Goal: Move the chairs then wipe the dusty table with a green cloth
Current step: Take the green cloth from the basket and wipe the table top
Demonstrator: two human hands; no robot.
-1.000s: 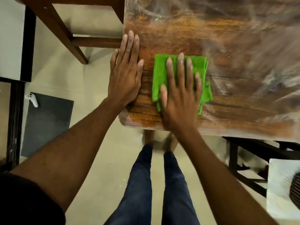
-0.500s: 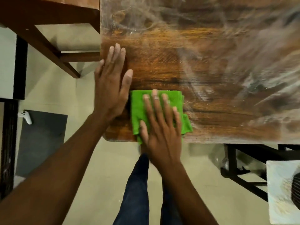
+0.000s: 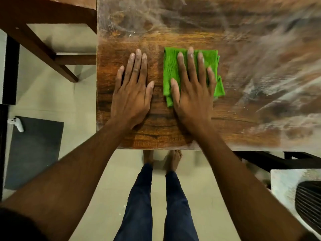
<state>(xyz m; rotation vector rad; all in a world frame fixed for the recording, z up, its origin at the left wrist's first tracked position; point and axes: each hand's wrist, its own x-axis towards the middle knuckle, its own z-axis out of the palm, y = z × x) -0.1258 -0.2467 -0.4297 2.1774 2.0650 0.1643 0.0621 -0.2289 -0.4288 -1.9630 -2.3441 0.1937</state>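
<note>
Dusty table (image 3: 260, 70) | both hands flat | right hand (image 3: 192, 98) pressing green cloth (image 3: 171, 70)

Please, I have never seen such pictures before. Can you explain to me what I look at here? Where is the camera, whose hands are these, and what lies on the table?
The camera sits on a person's head and looks down, so you see their own arms, legs and bare feet. There is no machine. The left hand lies flat on the wooden table. The right hand presses flat on a folded green cloth to wipe. Neither hand grips anything. The wood near the hands looks clean; farther right and at the back pale dust remains. A wooden chair stands beside the table on the left.
</note>
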